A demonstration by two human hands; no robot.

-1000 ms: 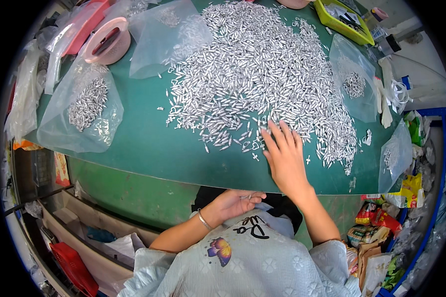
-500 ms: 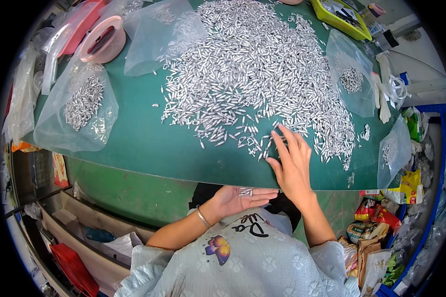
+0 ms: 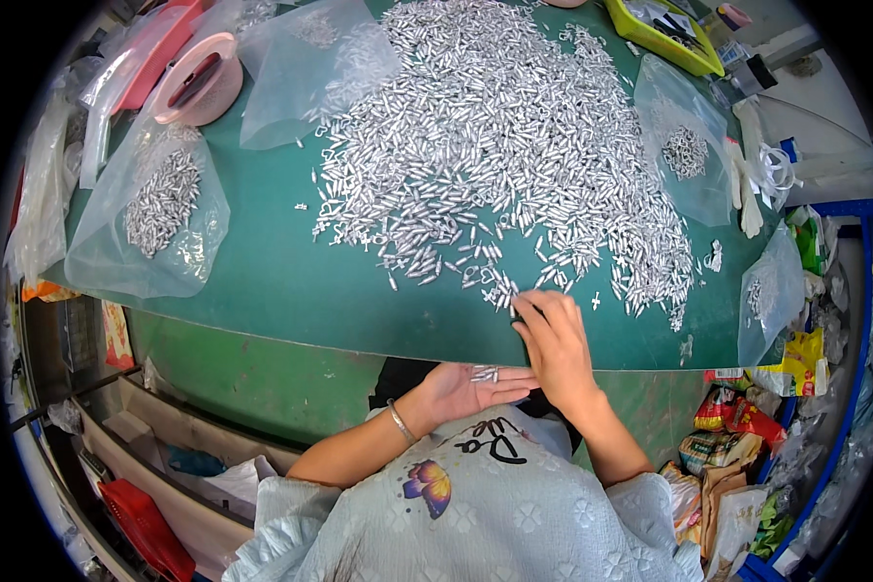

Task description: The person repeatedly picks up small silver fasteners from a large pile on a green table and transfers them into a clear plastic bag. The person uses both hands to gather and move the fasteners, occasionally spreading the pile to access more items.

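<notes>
A wide pile of small silver bullet-shaped metal pieces [image 3: 485, 107] covers the middle of the green table [image 3: 262, 262]. Below the table's front edge my left hand [image 3: 461, 388] lies palm up, its fingers stretched out flat. Several of the silver pieces [image 3: 485, 373] rest in that palm. Over the near edge of the pile, my right hand [image 3: 556, 339] is closed, with thumb and fingers curled toward each other. Its fingertips touch the loose pieces [image 3: 501, 291] there; what they hold between them is hidden.
Clear bags of silver pieces lie at the left [image 3: 165, 218] and right [image 3: 684, 155]. A pink basket [image 3: 223, 92] stands at the far left, a yellow-green tray [image 3: 660, 39] at the far right. White gloves [image 3: 747, 199] lie by the right edge. Packages [image 3: 718, 446] fill a blue-framed rack.
My right hand has drawn back toward me and left, its spread fingers now curled together. Some pieces near it have shifted. My left hand stays almost in place.
</notes>
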